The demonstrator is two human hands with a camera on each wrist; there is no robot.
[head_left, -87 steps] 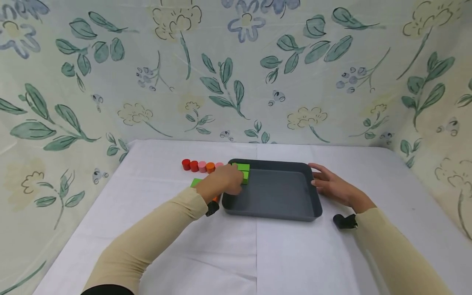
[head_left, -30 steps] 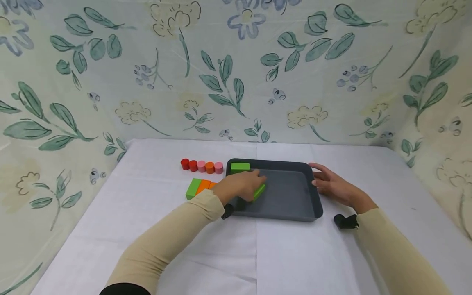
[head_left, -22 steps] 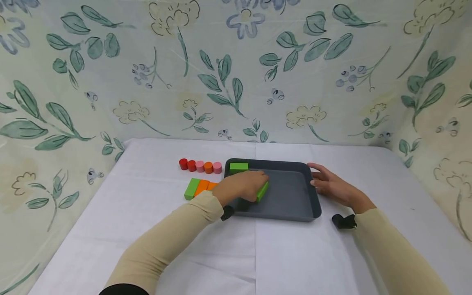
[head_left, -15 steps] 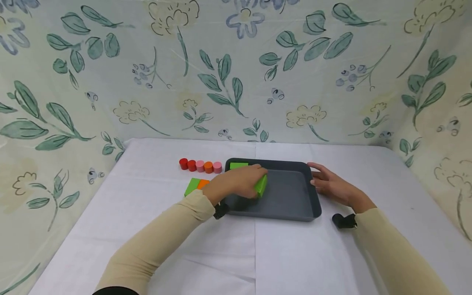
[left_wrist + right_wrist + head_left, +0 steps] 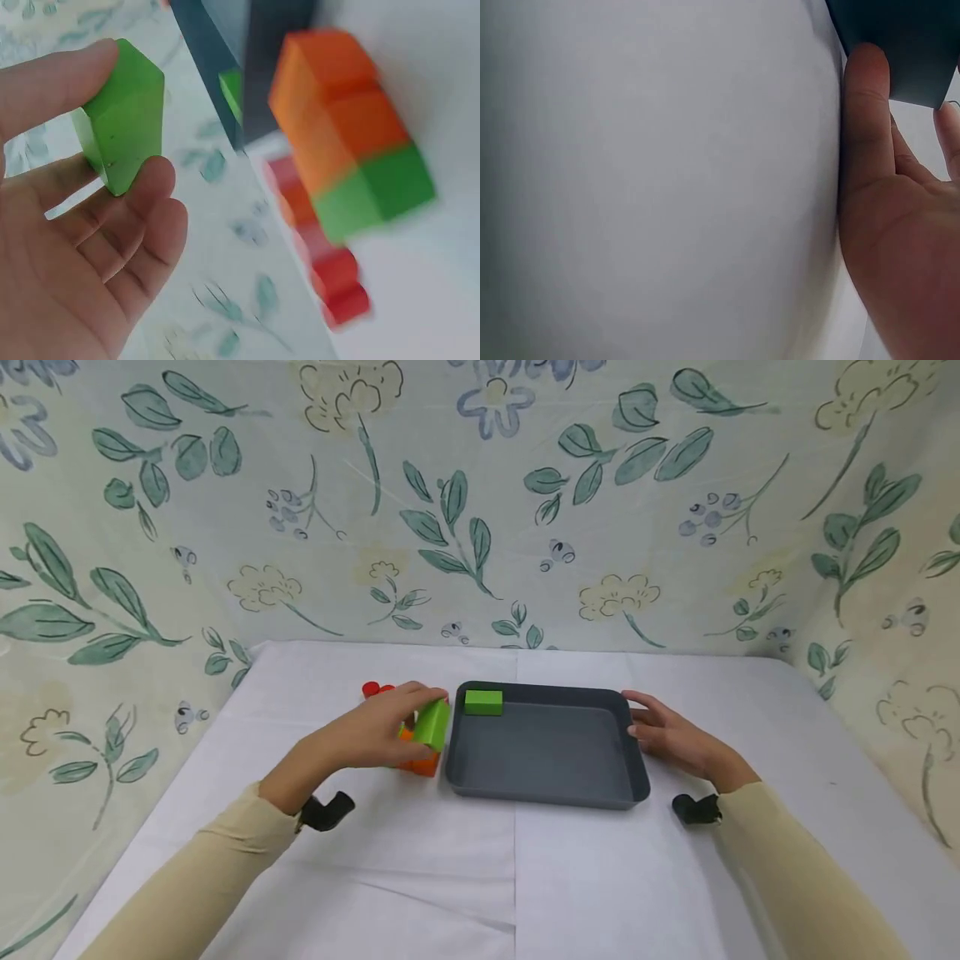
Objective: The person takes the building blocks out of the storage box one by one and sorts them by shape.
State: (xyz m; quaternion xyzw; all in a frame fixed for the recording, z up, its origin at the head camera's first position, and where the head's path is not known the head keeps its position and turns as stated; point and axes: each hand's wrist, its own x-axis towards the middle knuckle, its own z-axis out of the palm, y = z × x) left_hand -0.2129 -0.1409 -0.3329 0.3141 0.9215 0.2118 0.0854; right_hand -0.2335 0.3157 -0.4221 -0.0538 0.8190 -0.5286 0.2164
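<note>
In the head view my left hand pinches a green block between thumb and fingers, just left of the dark grey tray. The left wrist view shows this held block tilted, with the thumb on one side. Below it stand orange blocks, partly covered by the hand; a green block ends their row. Another green block lies in the tray's far left corner. My right hand touches the tray's right wall with its fingers extended; its thumb lies against the wall in the right wrist view.
A row of small cylinders in red, pink and orange stands behind the orange blocks, mostly hidden by my left hand in the head view. A white cloth covers the table, and a floral sheet hangs behind it.
My left hand has lifted one green block out of the tray and carried it left, over the orange blocks. The other green block stays in the tray. My right hand keeps its place.
</note>
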